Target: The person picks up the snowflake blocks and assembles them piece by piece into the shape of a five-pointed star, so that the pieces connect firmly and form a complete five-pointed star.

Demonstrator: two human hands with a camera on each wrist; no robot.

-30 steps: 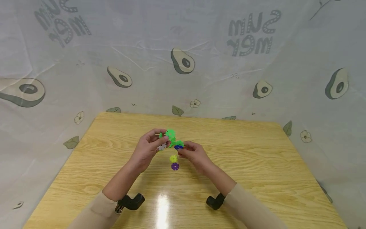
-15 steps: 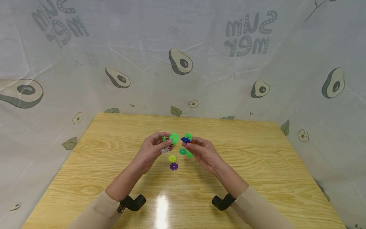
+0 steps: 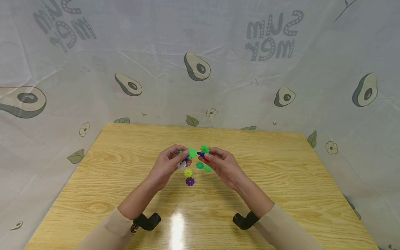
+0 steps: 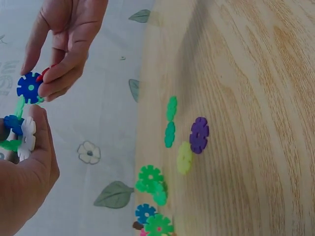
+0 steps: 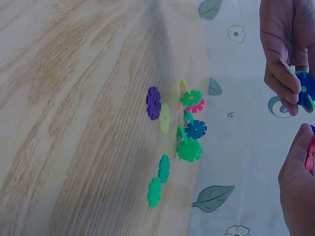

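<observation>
My left hand [image 3: 168, 166] pinches a joined cluster of notched plastic discs: a bright green disc [image 3: 192, 153], a white disc [image 4: 28, 135] and a blue disc [image 5: 306, 88]. Facing it, my right hand [image 3: 225, 166] pinches a smaller cluster with a dark blue disc [image 4: 29, 87], a green disc [image 3: 204, 149] and a red disc [image 3: 205, 159]. Both clusters are held above the table, close together; whether they touch cannot be told. Fingers partly cover the pieces in each hand.
On the wooden table [image 3: 125, 194] below lie a yellow disc [image 3: 188, 173], a purple disc [image 3: 190, 181], a teal disc [image 3: 199, 165] and another green disc [image 3: 207, 168]. Farther back, several discs in green, blue and pink [image 5: 196, 106] sit grouped. A printed cloth [image 3: 156, 69] hangs behind.
My right hand has shifted right and slightly up with its cluster, uncovering teal and green discs on the table. The left thumb has moved across its green disc, and that cluster has turned slightly.
</observation>
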